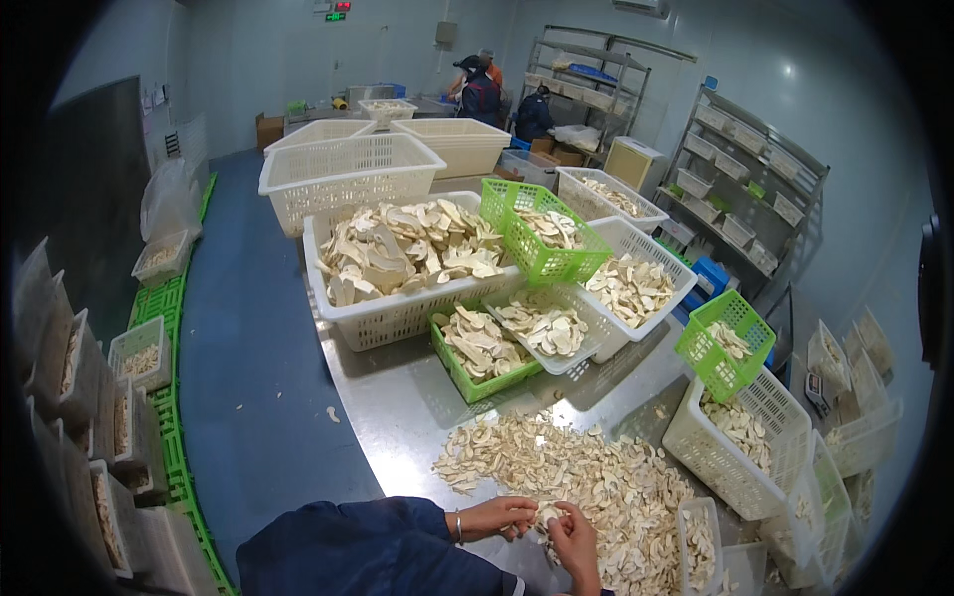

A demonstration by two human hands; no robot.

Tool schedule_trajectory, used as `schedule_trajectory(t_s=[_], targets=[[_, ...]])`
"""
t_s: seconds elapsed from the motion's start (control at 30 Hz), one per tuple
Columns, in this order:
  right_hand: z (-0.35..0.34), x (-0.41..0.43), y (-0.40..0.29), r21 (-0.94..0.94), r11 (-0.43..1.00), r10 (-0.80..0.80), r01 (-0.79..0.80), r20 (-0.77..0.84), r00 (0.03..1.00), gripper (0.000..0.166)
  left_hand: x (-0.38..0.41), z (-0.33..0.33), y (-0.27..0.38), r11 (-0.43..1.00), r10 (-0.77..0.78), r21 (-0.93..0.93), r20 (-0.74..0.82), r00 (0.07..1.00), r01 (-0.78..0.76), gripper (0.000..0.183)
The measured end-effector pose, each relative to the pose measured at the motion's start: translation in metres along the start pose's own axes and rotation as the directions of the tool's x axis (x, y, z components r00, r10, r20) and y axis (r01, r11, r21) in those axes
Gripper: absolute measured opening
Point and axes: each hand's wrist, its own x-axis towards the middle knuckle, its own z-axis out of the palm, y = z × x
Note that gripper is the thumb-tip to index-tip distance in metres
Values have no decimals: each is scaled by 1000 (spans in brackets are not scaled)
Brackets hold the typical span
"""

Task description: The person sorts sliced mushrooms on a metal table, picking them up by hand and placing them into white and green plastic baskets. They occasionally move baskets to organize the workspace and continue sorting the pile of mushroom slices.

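A wide heap of dried mushroom slices (618, 484) covers the near part of a steel table (380, 417). My left hand (493, 515), with a bangle at the wrist, reaches in over the heap's near left edge. Its fingers are curled beside the right fingertips; whether they grip a slice is hidden. My right hand (577, 540) pinches a pale mushroom slice (549, 513) between thumb and fingers, just above the heap. A small white tub (699, 547) of slices stands to the right of that hand.
Beyond the heap stand a green basket (484, 384), a clear tray (589, 357) and a large white crate (425, 316), all holding slices. Another white crate (734, 439) is at right, with a green basket (727, 346) above. Filled tubs (141, 365) line the left. Several people (481, 100) work behind.
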Motion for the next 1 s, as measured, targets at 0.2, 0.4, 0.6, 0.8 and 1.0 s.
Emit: schedule_trajectory(t_s=[0.2, 0.4, 0.6, 0.8, 1.0], targets=[[25, -9, -6, -165, 986, -36, 30, -32, 999, 20, -4, 2, 0, 995, 31, 96, -40, 999, -27, 30], [29, -10, 4, -325, 936, -155, 138, -27, 988, 18, -25, 23, 16, 997, -2, 79, -46, 999, 6, 38], [25, -9, 4, -444, 852, -304, 275, 6, 953, 14, -25, 32, 29, 968, 27, 251, -76, 997, -7, 41], [-1, 12, -8, -510, 846, -199, 156, -31, 980, 27, -18, 13, 16, 994, 66, 96, -109, 992, -56, 39], [-54, 84, 37, -818, 574, -426, 28, -269, 864, 42, -7, -14, 7, 900, -69, -424, 83, 994, 98, 23]])
